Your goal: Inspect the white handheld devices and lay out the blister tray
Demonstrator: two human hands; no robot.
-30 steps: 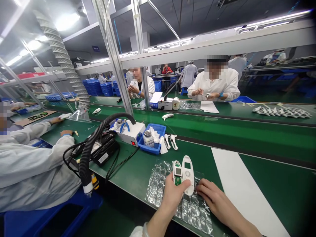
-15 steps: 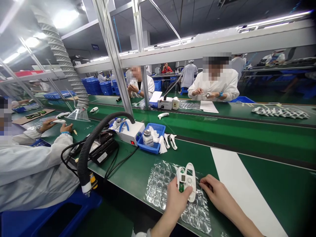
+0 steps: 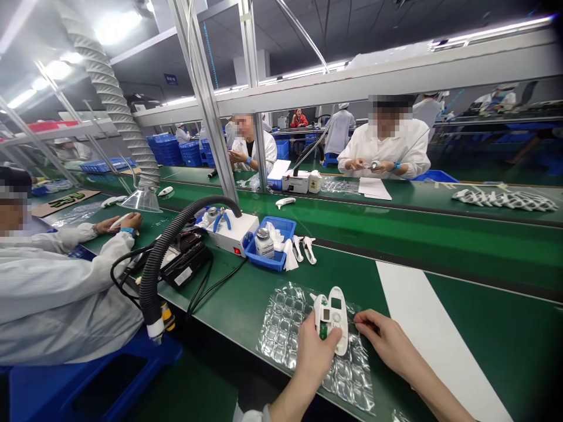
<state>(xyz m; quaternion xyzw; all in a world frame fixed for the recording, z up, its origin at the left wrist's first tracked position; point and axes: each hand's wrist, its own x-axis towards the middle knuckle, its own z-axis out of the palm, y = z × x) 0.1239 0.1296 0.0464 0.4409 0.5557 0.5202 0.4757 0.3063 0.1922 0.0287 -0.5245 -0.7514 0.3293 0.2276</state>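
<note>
My left hand (image 3: 317,351) grips a white handheld device (image 3: 322,308), its casing apart, showing a green circuit board and a small grey screen. The thumb presses the loose white front cover (image 3: 338,340), which has a window and a round button, against the body's right side. Under both lies a clear plastic sheet of square pockets (image 3: 281,319). To the right, my right hand (image 3: 382,333) is at the sheet's edge, thumb and forefinger pinched together. Whatever is between those fingertips is too small to make out.
A blue tray (image 3: 288,261) holds a bottle and white wipes, with white casing parts (image 3: 309,251) beside it. Left stand a white box with a red switch (image 3: 233,234) and a black hose (image 3: 152,264). A white strip (image 3: 435,328) crosses the bench. Co-workers sit left and opposite.
My hands and the device stay nearly in place. A white part on the green belt has shifted slightly left. The left co-worker's hands have drawn together around a white part.
</note>
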